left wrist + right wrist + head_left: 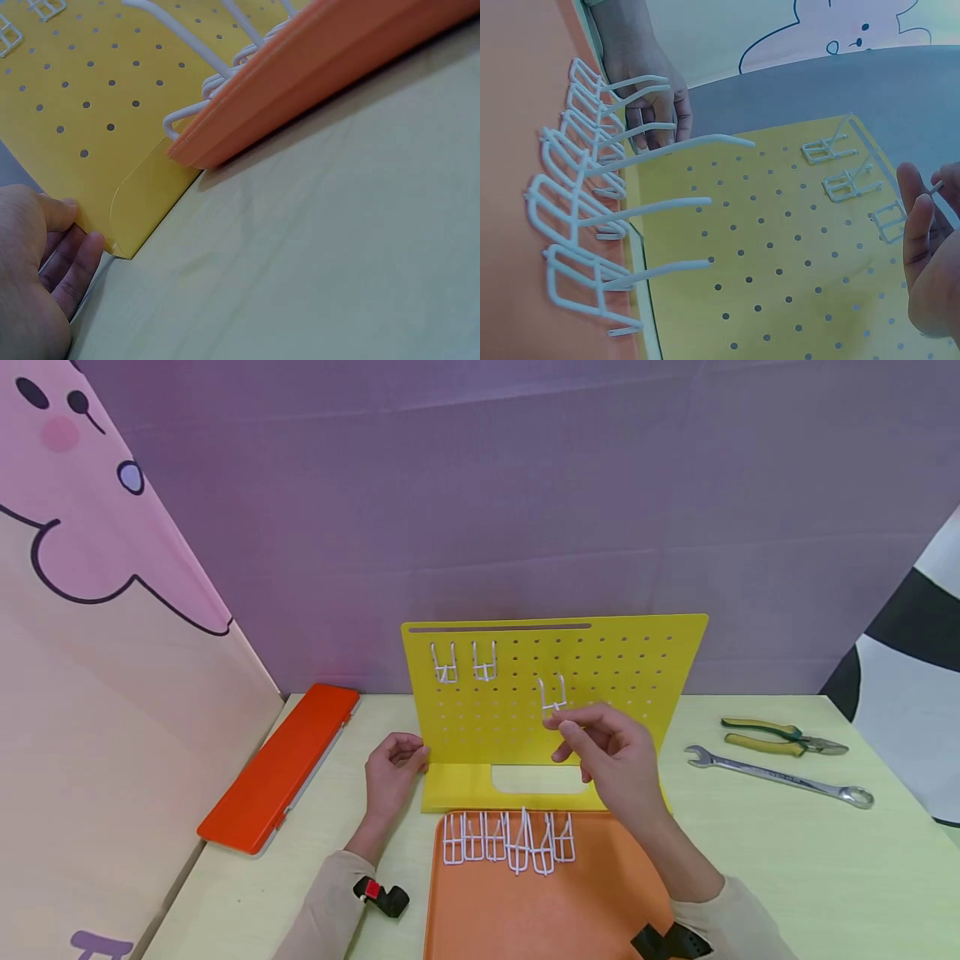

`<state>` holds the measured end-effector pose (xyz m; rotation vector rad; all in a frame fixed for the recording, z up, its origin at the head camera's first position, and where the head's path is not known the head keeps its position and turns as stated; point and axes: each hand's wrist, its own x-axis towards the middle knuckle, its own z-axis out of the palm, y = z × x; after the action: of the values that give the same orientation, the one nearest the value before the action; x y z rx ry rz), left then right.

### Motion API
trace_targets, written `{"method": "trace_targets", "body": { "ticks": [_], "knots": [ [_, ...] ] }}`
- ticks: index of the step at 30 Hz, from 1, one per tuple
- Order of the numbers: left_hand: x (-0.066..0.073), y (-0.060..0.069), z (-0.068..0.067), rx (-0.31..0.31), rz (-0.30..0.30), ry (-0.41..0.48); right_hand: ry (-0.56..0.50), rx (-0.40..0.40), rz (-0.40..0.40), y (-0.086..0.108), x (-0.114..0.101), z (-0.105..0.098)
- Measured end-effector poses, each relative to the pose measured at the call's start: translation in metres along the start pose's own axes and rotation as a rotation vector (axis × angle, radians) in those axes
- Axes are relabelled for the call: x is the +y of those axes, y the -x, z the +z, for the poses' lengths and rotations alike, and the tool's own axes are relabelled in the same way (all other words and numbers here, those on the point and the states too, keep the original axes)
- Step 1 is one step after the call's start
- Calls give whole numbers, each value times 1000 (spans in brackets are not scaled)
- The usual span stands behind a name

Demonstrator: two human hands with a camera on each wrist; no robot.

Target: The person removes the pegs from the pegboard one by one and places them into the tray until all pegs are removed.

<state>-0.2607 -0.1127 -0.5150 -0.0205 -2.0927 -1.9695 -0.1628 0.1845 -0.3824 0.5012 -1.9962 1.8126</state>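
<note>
A yellow pegboard (480, 727) stands upright, two white wire hooks (445, 664) hanging at its upper left. My right hand (617, 760) pinches a third white hook (553, 693) between thumb and fingers, in front of the board's upper middle; the right wrist view shows this hook (887, 223) beside the two others. Whether its prongs sit in the holes, I cannot tell. At the board's lower left edge, my left hand (392, 777) holds the side, thumb on the front face in the left wrist view (34, 270).
An orange tray (510, 910) in front of the board bears several white hooks (517, 843) along its far edge. To the left lies a red-orange case (281, 768). Pliers (787, 739) and a wrench (780, 774) lie on the right of the table (765, 860).
</note>
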Motion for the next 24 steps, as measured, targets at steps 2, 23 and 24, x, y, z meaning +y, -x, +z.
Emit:
{"method": "trace_targets", "body": {
  "ticks": [2, 23, 24],
  "knots": [
    [0, 0, 0, -1, 1, -7, 6, 1, 7, 5, 0, -2],
    [1, 0, 1, 10, -8, -18, 38, -2, 122, 43, 13, -20],
    [1, 0, 1, 9, -6, -17, 38, -1, 120, 45, 13, -21]
  ]
}}
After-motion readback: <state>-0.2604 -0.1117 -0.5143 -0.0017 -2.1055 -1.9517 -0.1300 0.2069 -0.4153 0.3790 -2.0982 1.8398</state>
